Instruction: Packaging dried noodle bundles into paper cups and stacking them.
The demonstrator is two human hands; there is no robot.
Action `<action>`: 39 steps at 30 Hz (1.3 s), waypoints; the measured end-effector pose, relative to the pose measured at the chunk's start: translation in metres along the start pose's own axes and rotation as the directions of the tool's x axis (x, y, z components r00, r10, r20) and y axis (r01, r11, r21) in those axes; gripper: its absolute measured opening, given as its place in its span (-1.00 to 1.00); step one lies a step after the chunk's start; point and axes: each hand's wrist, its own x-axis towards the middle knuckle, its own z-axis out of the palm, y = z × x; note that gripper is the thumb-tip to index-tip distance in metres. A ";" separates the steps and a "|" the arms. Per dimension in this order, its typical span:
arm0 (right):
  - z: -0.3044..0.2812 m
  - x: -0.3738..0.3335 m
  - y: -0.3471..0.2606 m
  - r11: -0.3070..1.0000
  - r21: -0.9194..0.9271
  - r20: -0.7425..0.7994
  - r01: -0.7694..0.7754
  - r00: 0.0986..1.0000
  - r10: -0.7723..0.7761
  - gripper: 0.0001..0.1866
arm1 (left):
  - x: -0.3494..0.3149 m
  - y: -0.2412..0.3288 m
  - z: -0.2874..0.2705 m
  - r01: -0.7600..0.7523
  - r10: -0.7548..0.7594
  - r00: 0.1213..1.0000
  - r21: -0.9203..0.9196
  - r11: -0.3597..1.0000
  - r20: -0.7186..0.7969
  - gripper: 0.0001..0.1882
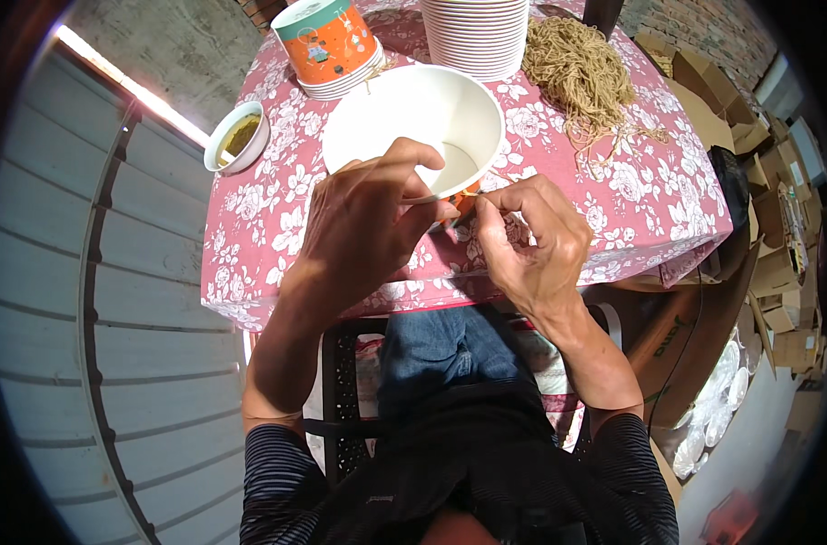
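A large white paper bucket tips toward me at the table's near side, its open mouth showing a bare inside. A strip of its orange printed outside shows below the rim. My left hand is closed on the near rim, fingers over the edge and thumb outside. Close to that rim, my right hand pinches thumb and forefinger together. A short yellowish string shows at those fingertips, mostly hidden. Beyond lies a loose heap of tan string.
An orange and green printed bucket sits on a stack at the back left. Nested white buckets stand at the back. A small bowl of brownish liquid rests by the left edge. Cardboard boxes crowd the right side.
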 end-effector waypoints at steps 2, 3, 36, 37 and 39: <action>0.001 0.000 0.000 1.000 0.001 -0.014 0.011 1.000 -0.011 -0.90 | 0.000 0.001 0.001 0.005 -0.005 1.000 -0.019 1.000 -0.012 -0.81; 0.000 0.000 -0.001 1.000 0.007 -0.026 0.004 1.000 -0.003 -0.90 | 0.000 0.001 0.001 0.008 -0.009 1.000 -0.038 0.999 -0.025 -0.77; 0.007 0.000 0.002 0.999 0.037 -0.100 0.006 0.995 -0.003 -0.89 | 0.003 0.008 0.001 0.023 -0.022 1.000 0.071 0.997 -0.010 -0.70; 0.008 -0.001 0.003 0.999 0.039 -0.113 0.011 0.994 -0.007 -0.89 | 0.003 0.008 0.002 0.021 -0.021 1.000 0.068 0.997 -0.009 -0.70; 0.008 -0.001 0.002 0.999 0.041 -0.105 0.005 0.994 -0.001 -0.89 | 0.003 0.009 0.004 0.010 -0.009 0.999 0.044 0.999 -0.036 -0.71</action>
